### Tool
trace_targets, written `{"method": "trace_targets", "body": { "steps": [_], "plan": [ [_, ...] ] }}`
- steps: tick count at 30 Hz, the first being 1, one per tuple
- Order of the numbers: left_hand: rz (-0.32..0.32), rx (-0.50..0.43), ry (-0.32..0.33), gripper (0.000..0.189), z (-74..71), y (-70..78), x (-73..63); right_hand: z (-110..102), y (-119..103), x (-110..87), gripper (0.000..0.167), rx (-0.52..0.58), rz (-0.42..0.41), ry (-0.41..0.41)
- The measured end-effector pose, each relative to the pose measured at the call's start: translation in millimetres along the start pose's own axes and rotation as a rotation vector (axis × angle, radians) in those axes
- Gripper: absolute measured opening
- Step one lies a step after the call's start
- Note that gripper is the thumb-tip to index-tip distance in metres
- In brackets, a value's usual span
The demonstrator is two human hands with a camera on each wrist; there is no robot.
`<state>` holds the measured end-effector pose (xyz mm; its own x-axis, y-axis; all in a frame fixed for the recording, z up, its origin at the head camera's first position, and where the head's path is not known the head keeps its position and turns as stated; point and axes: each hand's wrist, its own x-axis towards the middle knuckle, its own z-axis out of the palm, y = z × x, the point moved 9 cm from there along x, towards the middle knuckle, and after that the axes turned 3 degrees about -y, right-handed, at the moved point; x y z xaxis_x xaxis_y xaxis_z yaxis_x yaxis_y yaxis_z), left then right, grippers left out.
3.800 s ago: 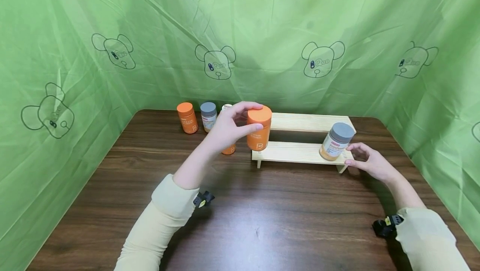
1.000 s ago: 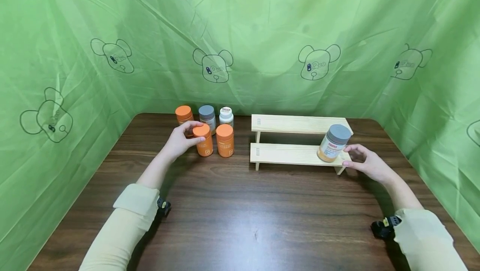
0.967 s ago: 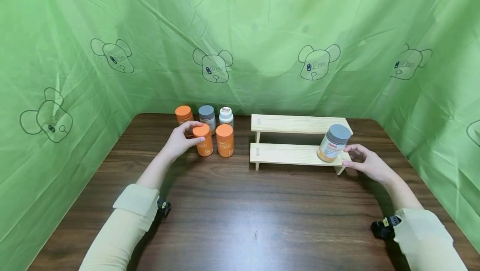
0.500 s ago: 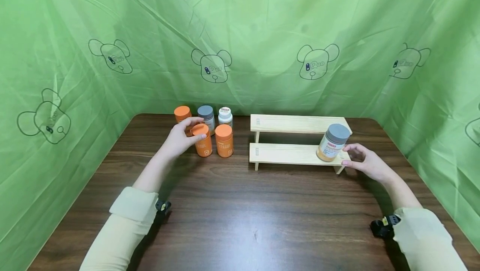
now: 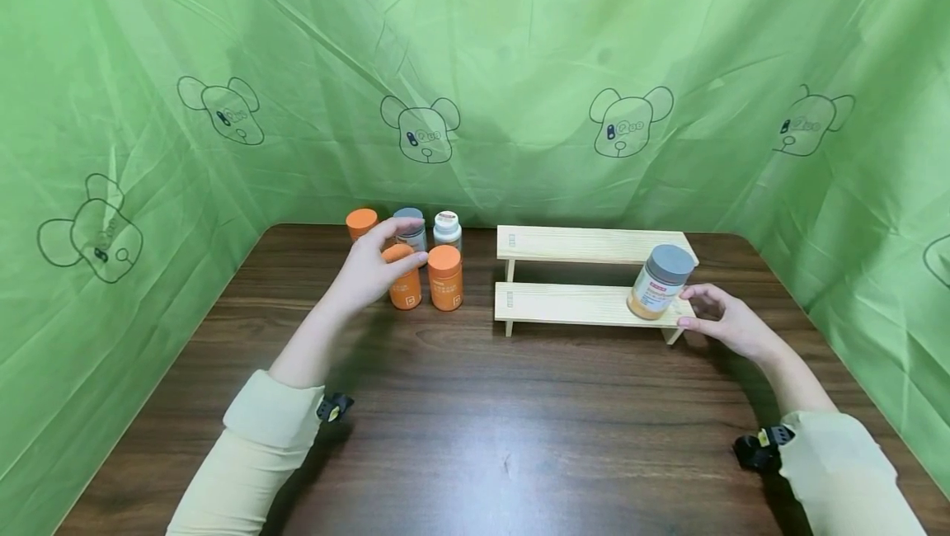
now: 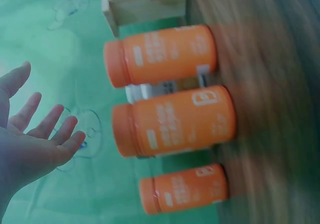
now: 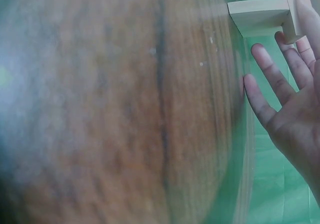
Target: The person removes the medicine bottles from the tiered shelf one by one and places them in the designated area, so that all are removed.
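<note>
My left hand [image 5: 371,264] hovers over the front-left orange jar [image 5: 405,292], thumb and fingers spread and holding nothing. A second orange jar [image 5: 446,280] stands upright just to its right. In the left wrist view, the left hand [image 6: 40,134] is apart from the orange jars. On the right, my right hand [image 5: 731,323] pinches the end of the lower plank of a two-step wooden shelf [image 5: 564,303] between thumb and fingers. A grey-lidded jar [image 5: 658,282] stands on that plank near the hand. The right wrist view shows the right hand [image 7: 295,99] at the shelf's end.
Behind the front jars are another orange jar [image 5: 361,223], partly hidden by the left hand, a grey-lidded jar [image 5: 412,236] and a white-capped bottle [image 5: 447,228]. All stand on a dark wood table [image 5: 519,420]. Green cloth [image 5: 519,41] walls the back and sides.
Earlier, my left hand carried an orange jar from the shelf to the left and set it beside the other one. It has now let go, rising and shifting slightly right. My right hand stays put.
</note>
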<state>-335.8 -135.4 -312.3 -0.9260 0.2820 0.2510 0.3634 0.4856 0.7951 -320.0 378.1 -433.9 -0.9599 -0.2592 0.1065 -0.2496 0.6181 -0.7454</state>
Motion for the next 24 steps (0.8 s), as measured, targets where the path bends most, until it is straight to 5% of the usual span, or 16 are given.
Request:
{"method": "trace_targets", "body": {
  "steps": [14,24],
  "plan": [
    [0.106,-0.018,0.053,0.05,18.8,56.1,2.8,-1,0,-0.1,0.039,-0.016,0.006,-0.004],
    [0.161,-0.042,-0.005,0.055,50.4,83.6,10.9,-1,2,0.7,0.039,-0.022,0.017,-0.006]
  ]
}}
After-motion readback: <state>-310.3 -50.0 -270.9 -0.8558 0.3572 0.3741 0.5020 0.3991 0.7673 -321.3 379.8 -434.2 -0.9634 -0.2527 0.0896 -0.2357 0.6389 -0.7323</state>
